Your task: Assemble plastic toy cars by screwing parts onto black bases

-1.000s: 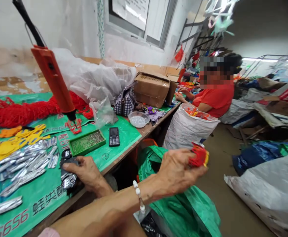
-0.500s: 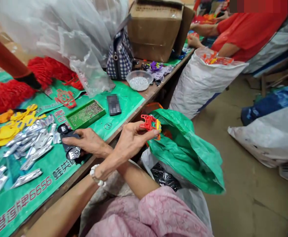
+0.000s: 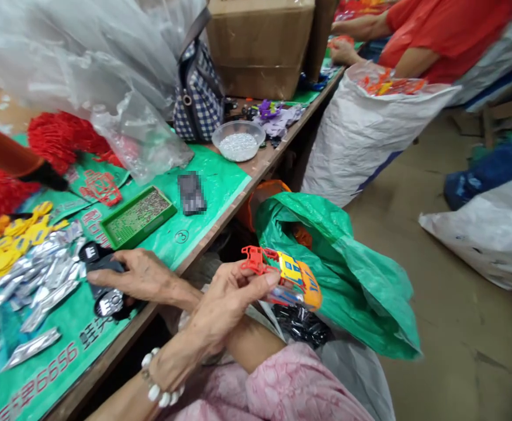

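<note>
My forearms cross, the left over the right. My left hand (image 3: 234,298), with white beads at its wrist, pinches a toy car body (image 3: 293,269) in red, yellow and orange. The car body is beside the opening of a green plastic sack (image 3: 339,245). On the table's near edge, my right hand (image 3: 139,278) is closed on a black toy car chassis (image 3: 104,278) with chunky silver-marked wheels. Silver strip-like parts (image 3: 48,298) lie to the left of the chassis. A green tray (image 3: 139,225) of small metal pieces sits just beyond it.
Yellow parts (image 3: 10,251) and red parts (image 3: 54,137) are heaped at the left. An orange-red tool (image 3: 10,149) reaches in above them. A bowl (image 3: 238,140), checked bag (image 3: 199,96) and carton (image 3: 258,49) stand farther back. A white sack (image 3: 370,128) stands near a person in red (image 3: 453,35).
My left hand has come lower, and more of the toy car body now shows past its fingers. The right hand still holds the chassis. The camera view has shifted slightly.
</note>
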Tool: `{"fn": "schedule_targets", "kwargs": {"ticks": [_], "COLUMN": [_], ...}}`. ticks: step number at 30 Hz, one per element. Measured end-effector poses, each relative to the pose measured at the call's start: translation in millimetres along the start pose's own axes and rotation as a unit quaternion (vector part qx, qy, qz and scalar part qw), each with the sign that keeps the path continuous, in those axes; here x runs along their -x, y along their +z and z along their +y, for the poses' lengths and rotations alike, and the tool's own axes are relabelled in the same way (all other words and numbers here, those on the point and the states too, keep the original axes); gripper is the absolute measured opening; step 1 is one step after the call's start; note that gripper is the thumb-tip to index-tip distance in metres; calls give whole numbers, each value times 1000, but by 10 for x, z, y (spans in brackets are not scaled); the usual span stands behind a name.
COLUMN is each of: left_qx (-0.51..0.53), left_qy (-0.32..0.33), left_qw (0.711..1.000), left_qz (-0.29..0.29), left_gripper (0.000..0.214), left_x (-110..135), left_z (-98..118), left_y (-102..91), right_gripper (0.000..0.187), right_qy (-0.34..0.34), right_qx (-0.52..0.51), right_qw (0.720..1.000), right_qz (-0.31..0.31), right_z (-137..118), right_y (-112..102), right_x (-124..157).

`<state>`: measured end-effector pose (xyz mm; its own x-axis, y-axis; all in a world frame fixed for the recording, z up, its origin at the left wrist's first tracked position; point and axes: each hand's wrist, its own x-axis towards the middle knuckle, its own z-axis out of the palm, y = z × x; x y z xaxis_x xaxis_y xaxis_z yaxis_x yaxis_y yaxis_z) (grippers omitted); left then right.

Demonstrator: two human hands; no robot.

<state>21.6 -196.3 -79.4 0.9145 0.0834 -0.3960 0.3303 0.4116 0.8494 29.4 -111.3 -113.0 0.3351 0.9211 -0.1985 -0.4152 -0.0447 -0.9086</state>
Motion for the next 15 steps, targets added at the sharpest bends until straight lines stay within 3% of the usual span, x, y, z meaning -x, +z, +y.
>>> {"fn": "schedule_targets", "kwargs": {"ticks": [4, 15], "left_qx": [98, 195], "left_qy": [27, 138], "left_qw": [993, 947], "left_qz": [58, 212], "left_gripper": [33, 33], "left_x": [370, 1252], "left_z": [59, -252], "left_y": [-166, -558], "right_gripper": [27, 40], "right_qy": [-33, -27], "right_qx": [4, -2], "right_qw": [997, 999], "right_qz": [-70, -47], "right_z": [18, -11], "right_y": [-52, -87], "right_x": [0, 28]}}
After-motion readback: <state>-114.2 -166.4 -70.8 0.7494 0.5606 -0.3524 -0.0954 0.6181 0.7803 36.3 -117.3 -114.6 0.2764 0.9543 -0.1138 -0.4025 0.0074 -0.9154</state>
